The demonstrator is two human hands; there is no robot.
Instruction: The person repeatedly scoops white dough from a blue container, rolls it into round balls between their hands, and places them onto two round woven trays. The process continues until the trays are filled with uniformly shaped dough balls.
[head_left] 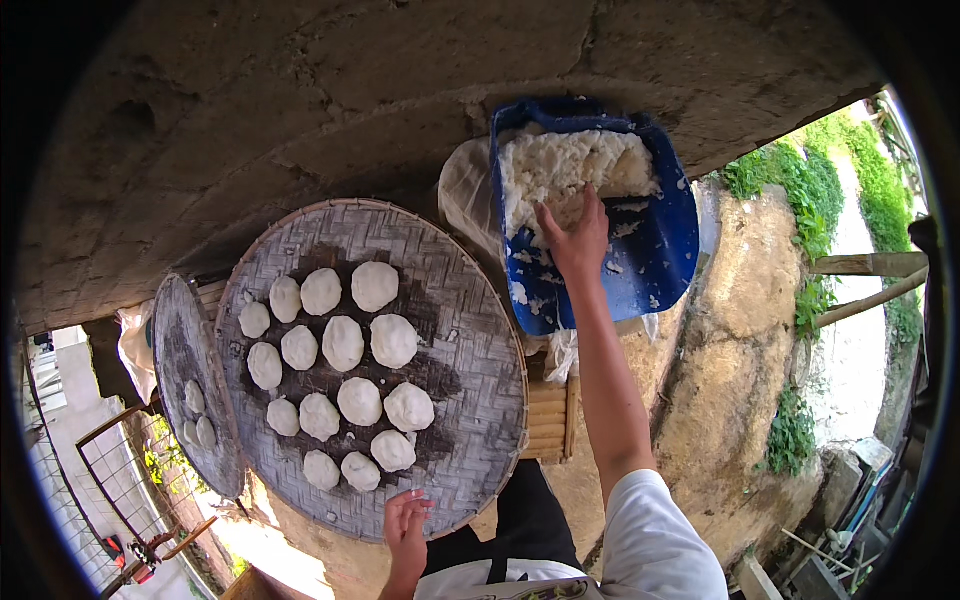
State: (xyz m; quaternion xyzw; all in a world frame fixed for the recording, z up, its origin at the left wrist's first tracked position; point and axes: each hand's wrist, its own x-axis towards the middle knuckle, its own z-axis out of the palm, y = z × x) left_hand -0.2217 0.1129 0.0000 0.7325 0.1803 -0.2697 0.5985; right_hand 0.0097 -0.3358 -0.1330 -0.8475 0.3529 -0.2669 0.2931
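My right hand (575,230) reaches into a blue plastic tub (660,265) on the upper right, its thumb and fingers apart and pressed into a lumpy white doughy mass (550,160). The fingertips are partly buried in it. My left hand (408,525) is low in the picture at the near rim of a large round woven bamboo tray (470,380), loosely curved and open with nothing held. Several flattened white dough lumps (342,343) lie spread over the tray, and white scraps cling to the tub's inner walls.
A second woven tray (190,330) with several white lumps stands on the left. Behind the tub are a translucent plastic bag (470,195) and a rough concrete wall (300,120). A bamboo stand (550,420) is underneath. Plants (810,230), poles and a wire rack (110,470) appear outward.
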